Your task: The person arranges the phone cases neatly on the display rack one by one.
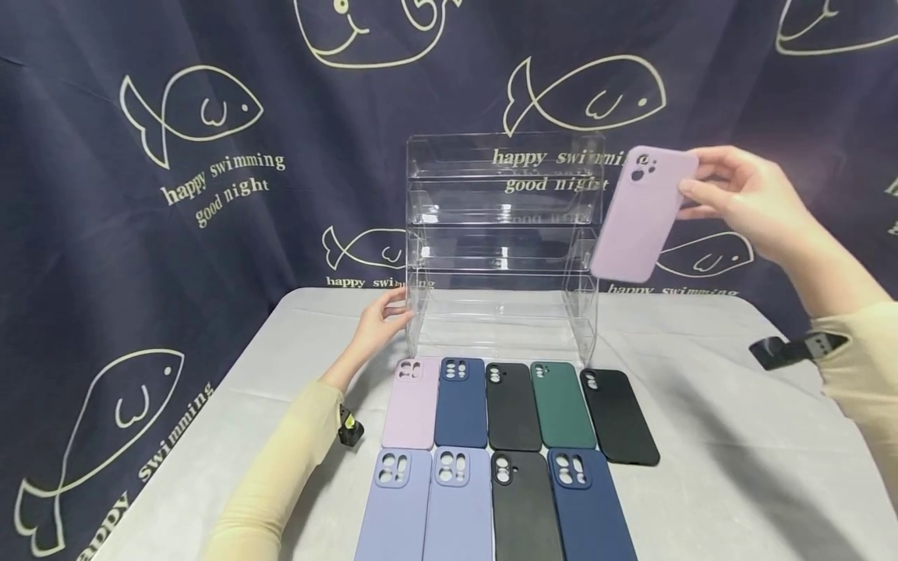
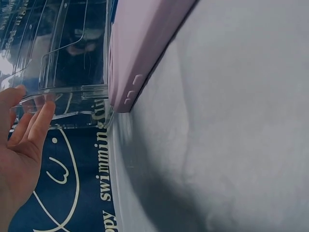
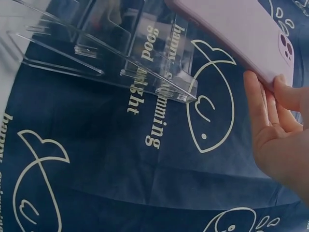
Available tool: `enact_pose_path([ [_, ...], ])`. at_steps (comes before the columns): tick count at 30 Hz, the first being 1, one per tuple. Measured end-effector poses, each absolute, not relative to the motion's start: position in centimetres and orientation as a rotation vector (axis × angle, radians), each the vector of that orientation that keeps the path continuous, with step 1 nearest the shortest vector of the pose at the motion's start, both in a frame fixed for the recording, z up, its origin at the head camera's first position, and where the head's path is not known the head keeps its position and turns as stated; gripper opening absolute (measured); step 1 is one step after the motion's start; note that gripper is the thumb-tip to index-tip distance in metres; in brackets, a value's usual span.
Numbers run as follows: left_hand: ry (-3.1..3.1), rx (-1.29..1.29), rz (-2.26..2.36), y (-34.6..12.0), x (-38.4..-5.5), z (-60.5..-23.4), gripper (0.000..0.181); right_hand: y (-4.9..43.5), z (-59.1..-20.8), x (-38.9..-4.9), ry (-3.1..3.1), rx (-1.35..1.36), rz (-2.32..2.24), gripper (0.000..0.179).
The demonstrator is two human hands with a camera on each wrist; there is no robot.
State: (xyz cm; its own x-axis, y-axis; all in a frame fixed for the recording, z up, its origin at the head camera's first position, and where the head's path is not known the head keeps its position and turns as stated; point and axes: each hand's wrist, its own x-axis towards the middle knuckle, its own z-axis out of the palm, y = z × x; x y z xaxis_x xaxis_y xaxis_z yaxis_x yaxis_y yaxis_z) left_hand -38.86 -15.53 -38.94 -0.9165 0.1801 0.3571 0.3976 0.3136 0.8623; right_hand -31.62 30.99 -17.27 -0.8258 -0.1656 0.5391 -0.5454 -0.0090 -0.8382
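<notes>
A lilac phone case is pinched at its upper right edge by my right hand, raised beside the clear tiered display rack. In the right wrist view the thumb and fingers of that hand grip the case along its edge. My left hand holds the rack's left side low down. Thumb and fingers of the left hand lie on either side of the clear plastic edge in the left wrist view. No case stands on the rack's tiers.
Before the rack lie two rows of phone cases: pink, navy, black, green and another black one, with several more in front. Behind the grey-covered table hangs a dark blue fish-print curtain.
</notes>
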Motion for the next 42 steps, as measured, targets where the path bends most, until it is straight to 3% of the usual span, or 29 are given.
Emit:
enact_pose_path([
  [19,-2.412,-0.529,-1.630,-15.3,-36.6,-35.9,0.051,26.5,-11.6,-38.0,-1.903,0.540,1.899,0.032],
  [31,-2.362,-0.537,-1.682,-16.5,-39.3,-38.3,0.053,22.3,-9.6,-42.6,-1.842,0.299,1.761,0.028],
  [42,-2.303,-0.575,-1.685,-15.6,-38.6,-39.7,0.052,21.0,-9.5,-45.7,-1.779,0.160,1.778,0.029],
])
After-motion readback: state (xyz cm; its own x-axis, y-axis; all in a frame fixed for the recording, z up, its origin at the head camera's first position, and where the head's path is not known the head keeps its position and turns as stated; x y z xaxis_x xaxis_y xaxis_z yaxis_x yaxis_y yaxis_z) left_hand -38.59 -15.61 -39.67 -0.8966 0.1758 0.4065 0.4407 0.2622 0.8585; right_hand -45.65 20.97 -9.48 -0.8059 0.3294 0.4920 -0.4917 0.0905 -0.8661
